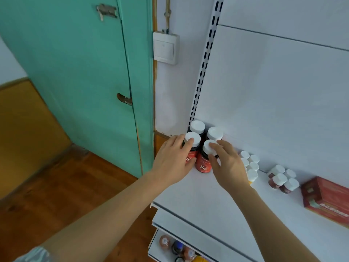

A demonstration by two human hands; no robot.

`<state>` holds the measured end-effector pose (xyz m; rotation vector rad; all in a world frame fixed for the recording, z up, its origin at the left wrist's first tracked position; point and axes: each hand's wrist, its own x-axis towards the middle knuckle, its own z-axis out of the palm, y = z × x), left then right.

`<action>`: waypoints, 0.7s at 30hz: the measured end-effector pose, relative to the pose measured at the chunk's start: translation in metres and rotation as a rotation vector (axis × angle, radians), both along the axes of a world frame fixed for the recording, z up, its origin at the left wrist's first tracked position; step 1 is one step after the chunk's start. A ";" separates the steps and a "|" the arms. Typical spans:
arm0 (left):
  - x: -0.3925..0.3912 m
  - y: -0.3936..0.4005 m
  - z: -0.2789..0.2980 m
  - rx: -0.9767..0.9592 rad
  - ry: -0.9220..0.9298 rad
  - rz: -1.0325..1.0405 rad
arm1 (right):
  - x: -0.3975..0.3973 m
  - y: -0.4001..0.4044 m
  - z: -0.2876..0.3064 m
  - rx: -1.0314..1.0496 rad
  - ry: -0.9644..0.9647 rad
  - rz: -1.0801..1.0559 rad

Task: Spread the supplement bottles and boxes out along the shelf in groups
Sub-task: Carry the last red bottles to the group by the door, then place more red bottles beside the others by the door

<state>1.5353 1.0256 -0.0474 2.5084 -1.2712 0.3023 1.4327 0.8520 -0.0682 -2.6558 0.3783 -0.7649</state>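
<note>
Several red "Fe" bottles with white caps stand in a tight cluster at the left end of the white shelf (188, 193). My left hand (172, 160) grips the front-left red bottle (193, 140), fingers over its cap. My right hand (227, 163) grips the front-right red bottle (203, 163), fingers on its cap. Two more red bottles (197, 127) stand behind them against the back panel. Further right stand a group of small white-capped bottles (251, 164), a group of dark red bottles (282, 180), and a red box (326, 199).
A white back panel (273, 91) with a slotted upright (204, 69) rises behind the shelf. A teal door (85, 72) and a light switch (165, 48) are to the left. A lower shelf holds more bottles (177, 246). Wooden floor lies below left.
</note>
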 end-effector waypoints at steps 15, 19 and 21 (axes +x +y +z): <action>-0.022 -0.032 0.024 -0.047 -0.092 -0.191 | -0.059 0.015 0.035 -0.191 0.155 -0.267; -0.069 -0.064 0.032 -0.061 -0.088 -0.266 | -0.119 0.007 0.042 -0.231 0.187 -0.416; -0.100 -0.082 0.037 -0.057 -0.096 -0.316 | -0.155 0.000 0.045 -0.230 0.225 -0.504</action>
